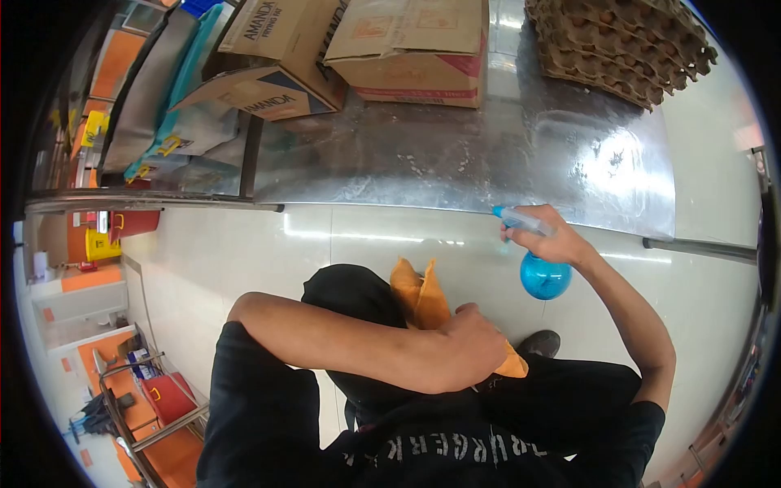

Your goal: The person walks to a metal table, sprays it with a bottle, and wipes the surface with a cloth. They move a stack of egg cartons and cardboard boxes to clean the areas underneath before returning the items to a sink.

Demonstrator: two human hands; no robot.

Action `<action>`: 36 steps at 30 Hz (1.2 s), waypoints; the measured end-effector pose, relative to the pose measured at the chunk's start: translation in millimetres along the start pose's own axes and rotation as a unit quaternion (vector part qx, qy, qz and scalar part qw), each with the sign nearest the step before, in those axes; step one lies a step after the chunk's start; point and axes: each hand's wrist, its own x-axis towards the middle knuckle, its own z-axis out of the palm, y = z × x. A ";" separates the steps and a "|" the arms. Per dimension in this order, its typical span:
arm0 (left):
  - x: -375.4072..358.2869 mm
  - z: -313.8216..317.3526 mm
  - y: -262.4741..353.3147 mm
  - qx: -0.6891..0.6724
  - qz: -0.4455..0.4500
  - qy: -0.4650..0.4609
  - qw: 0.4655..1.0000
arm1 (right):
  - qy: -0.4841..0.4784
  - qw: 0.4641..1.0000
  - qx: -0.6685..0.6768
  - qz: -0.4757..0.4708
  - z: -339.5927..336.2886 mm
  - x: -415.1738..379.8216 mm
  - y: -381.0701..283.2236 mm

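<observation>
A: Starting at nine o'clock, what's there?

B: Orange-fronted cabinets [104,65] along the far edge, and a red bin [167,396] low down at about eight o'clock. Moving in toward eleven, an open Amanda carton [272,61] sits on the steel table [455,154], with a second cardboard box [419,49] just beside it at twelve.

A: And the hands?

B: The left hand [476,346] sits near the centre, slightly toward five o'clock, clenched on an orange cloth [421,297]. The cloth pokes up above the knuckles and a corner shows below the wrist. Its forearm crosses over the dark trousers.

A: The other one?

B: The right hand [553,236] is at about two o'clock from the centre, grasping the neck of a blue spray bottle [543,272]. A finger lies along the trigger, the nozzle points toward the table edge, and the round blue tank hangs below the fist. Stacked egg trays [622,45] stand at one o'clock, at the far corner of the table.

A: What could go wrong here?

B: My guess is that spray drifting too far could wet the cardboard box or the egg trays, since the nozzle faces that way. Mist falling short would land on the glossy floor [390,252], right by the shoe [541,342], and make it slippery. The cloth is held bunched, so a loose fold might drag.
</observation>
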 end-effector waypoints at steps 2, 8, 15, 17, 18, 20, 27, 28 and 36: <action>-0.9 -6.3 0.4 0.008 0.012 -0.014 1.000 | 0.002 1.000 -0.004 -0.024 1.0 1.1 0.2; 7.4 -6.7 5.0 0.039 0.009 -0.055 0.998 | -0.002 0.999 -0.028 -0.037 2.3 7.9 4.5; 5.6 -10.7 0.6 0.024 0.029 -0.040 0.998 | 0.008 0.999 -0.024 -0.044 6.7 14.3 4.8; 9.3 -9.4 -0.3 0.022 0.020 -0.039 0.999 | 0.008 0.998 -0.009 -0.061 6.3 15.0 5.7; 10.7 -8.8 -1.4 0.023 0.015 -0.039 0.999 | 0.001 0.998 -0.014 -0.060 3.5 13.6 3.6; 10.9 -8.1 -4.7 0.005 0.015 -0.035 0.999 | 0.000 0.998 -0.024 -0.059 -0.4 13.8 -0.4; 13.8 -8.7 -8.9 -0.017 0.029 -0.043 0.998 | -0.047 0.994 -0.092 -0.037 -1.1 14.8 3.3; 14.1 -8.3 -9.1 -0.023 0.026 -0.039 0.999 | -0.065 0.991 -0.113 -0.022 -2.0 13.9 2.6; 13.4 -12.2 -9.1 -0.038 0.028 -0.024 0.999 | -0.017 0.993 -0.086 -0.083 0.3 11.5 14.0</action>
